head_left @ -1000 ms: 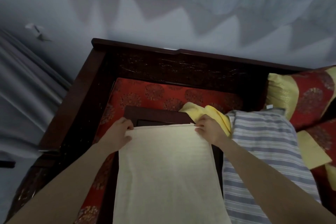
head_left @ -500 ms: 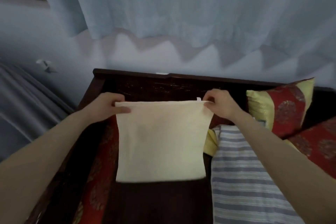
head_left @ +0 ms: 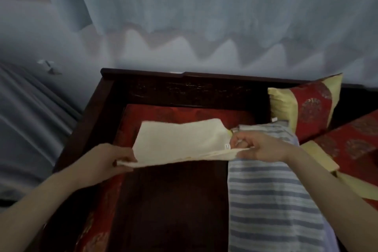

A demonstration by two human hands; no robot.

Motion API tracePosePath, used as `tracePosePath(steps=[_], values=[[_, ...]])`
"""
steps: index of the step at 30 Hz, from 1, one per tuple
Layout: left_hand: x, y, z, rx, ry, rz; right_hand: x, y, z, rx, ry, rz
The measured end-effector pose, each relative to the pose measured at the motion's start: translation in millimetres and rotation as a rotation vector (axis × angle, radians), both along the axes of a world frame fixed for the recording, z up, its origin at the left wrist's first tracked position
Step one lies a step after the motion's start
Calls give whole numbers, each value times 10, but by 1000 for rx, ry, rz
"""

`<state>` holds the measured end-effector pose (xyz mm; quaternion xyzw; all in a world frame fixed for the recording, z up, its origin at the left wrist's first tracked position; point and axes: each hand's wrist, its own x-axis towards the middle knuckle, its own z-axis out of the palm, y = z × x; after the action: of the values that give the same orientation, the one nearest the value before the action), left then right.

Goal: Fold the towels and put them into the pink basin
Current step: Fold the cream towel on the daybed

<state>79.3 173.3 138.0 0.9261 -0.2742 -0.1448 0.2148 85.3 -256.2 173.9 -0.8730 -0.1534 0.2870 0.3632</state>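
Observation:
A cream towel (head_left: 180,139) is stretched nearly flat between my hands over a dark wooden board (head_left: 169,200). Its far part rests on the board's far end. My left hand (head_left: 110,159) pinches the near left corner. My right hand (head_left: 257,147) pinches the near right corner, beside a small white label. A blue and white striped towel (head_left: 272,200) lies spread to the right, under my right forearm. A sliver of a yellow towel (head_left: 230,132) shows between the cream and striped towels. No pink basin is in view.
The board lies on a red patterned cushion (head_left: 184,113) inside a dark wooden seat frame (head_left: 184,88). A red and yellow pillow (head_left: 304,106) stands at the right, with more red cushion beyond it. A pale curtain (head_left: 204,6) hangs behind.
The cream towel lay flat, was lifted up hanging from both hands, and now has come down, its far part laid on the board while my hands draw the near edge toward me.

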Motion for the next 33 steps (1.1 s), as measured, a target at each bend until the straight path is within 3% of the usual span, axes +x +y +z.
tracePosePath(steps=[6,8,10,14,16,22,26,29,31,33], values=[[-690,-98,-770,38,516,-135,-675,-93,-964,-76,410,114],[-759,-90,-1005,-48,639,-21,-769,-75,-1216,-70,389,21],[-733,-104,-1200,-203,660,202,-785,-28,-1448,-20,280,-201],[-631,-312,-1439,-468,598,750,-679,142,-1792,94,159,-733],[-571,-367,-1568,-465,585,876,-607,210,-1953,44,108,-823],[-580,-379,-1874,-389,385,967,-433,385,-2067,-2,-164,-738],[-599,-428,-1961,-341,275,978,-372,436,-2196,-95,-179,-618],[-570,-486,-1880,-300,185,1014,-341,477,-2248,-122,-167,-655],[-616,-539,-1753,-290,31,1024,-406,480,-2187,-111,-237,-682],[-776,-624,-1688,-187,-162,869,-582,455,-2108,-123,-382,-535]])
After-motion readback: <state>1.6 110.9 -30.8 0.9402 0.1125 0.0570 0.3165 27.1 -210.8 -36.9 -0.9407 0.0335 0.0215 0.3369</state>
